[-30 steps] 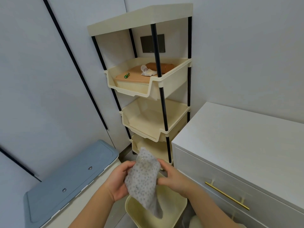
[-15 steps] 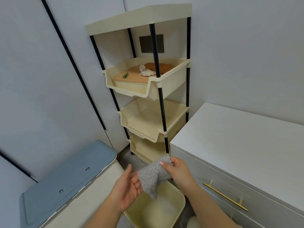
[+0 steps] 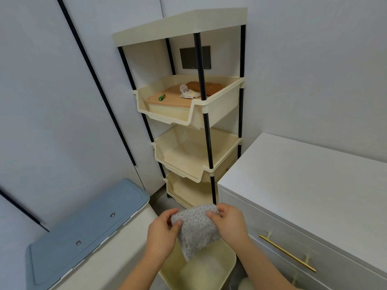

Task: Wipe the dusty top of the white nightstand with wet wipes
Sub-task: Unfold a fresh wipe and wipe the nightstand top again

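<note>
1. White wet wipe with grey dots point(image 3: 196, 229): held in the air at lower centre, stretched between both hands. Its lower corner hangs above the open cream plastic bin point(image 3: 211, 275). The wipe is left of the nightstand and apart from it.
2. Left hand point(image 3: 161, 235): thumb and fingers are curled and pinch the upper left edge of the wipe.
3. Right hand point(image 3: 230, 222): thumb and fingers are curled and pinch the upper right edge of the wipe, close to the front left corner of the nightstand.
4. White rectangular nightstand point(image 3: 303, 174): at right, against the wall, with its flat top surface facing the camera. The drawer front below carries 1 slim brass bar handle point(image 3: 287, 253).
5. Cream plastic corner rack with black poles point(image 3: 188, 147): a flat top and 3 open trays, standing in the corner just beside the nightstand. In the upper tray a tan lidded box point(image 3: 173, 100) carries 1 small green battery point(image 3: 161, 97) and a crumpled white wrapper point(image 3: 188, 93). A brown packet point(image 3: 209, 87) lies behind them.
6. Blue-grey plastic lid point(image 3: 83, 227): closed on a pale container at lower left.
7. Dark rectangular wall panel point(image 3: 188, 57): on the wall behind the rack, partly crossed by 1 black pole.
</note>
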